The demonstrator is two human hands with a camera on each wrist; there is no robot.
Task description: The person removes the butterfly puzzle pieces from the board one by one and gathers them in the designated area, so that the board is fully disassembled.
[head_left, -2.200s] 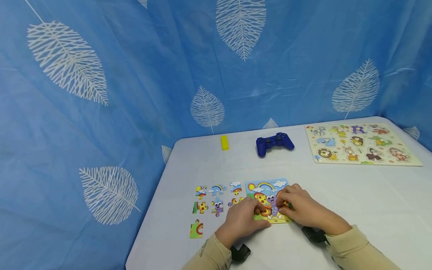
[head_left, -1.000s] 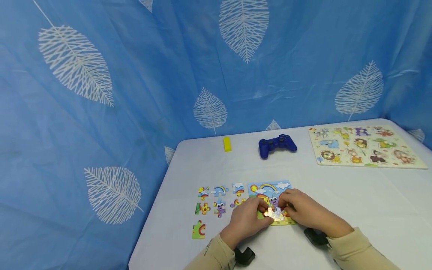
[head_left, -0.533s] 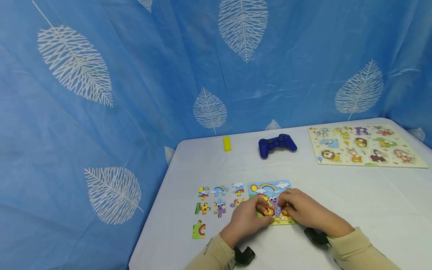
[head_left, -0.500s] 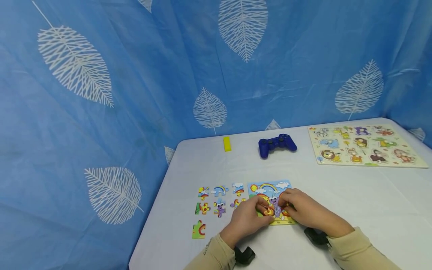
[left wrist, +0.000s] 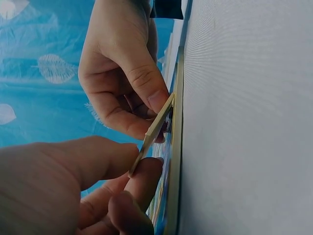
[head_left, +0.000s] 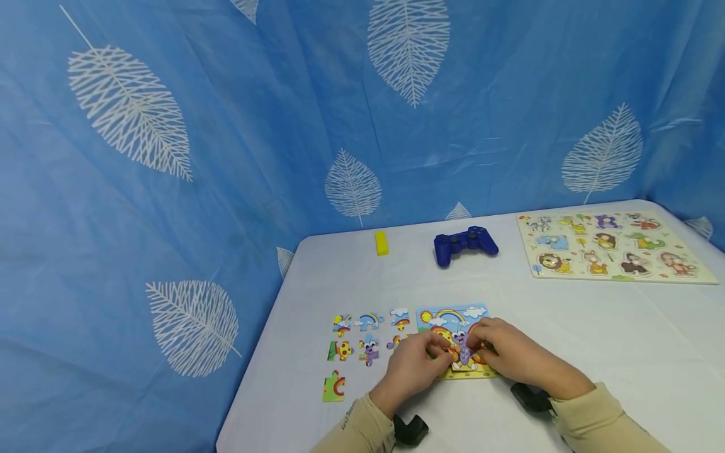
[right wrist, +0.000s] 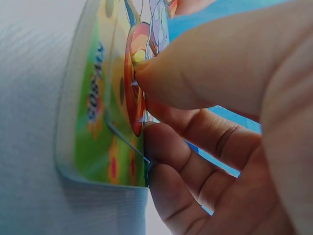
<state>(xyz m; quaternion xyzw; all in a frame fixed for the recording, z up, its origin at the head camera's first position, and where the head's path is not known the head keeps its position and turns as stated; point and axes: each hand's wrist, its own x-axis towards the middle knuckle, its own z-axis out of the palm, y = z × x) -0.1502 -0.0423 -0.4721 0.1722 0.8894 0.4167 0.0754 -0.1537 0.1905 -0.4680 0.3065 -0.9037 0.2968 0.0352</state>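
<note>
Over a picture puzzle board [head_left: 476, 374], a jigsaw piece [head_left: 464, 357] with a purple cartoon figure is raised at a tilt. The left hand [head_left: 413, 363] pinches its left end; in the left wrist view the piece [left wrist: 155, 128] shows edge-on between thumb and finger. At the other end, the right hand [head_left: 506, 350] holds the piece with thumb and curled fingers. From the right wrist, the right thumb [right wrist: 195, 68] covers part of the orange-red print, and other fingertips touch the board's edge. The piece's underside is hidden.
Several loose jigsaw pieces [head_left: 334, 386] lie left of the board, one partly behind the left hand. Farther back are a yellow block [head_left: 382, 243] and a blue game controller [head_left: 466, 244]. An animal peg board [head_left: 617, 246] lies at the back right. A blue leaf-print cloth [head_left: 255, 126] hangs behind.
The piece's tilt has changed; a bright glare crossed it one second ago and is gone. The left thumb has moved up from the board's lower edge to the piece. The right hand has hardly moved.
</note>
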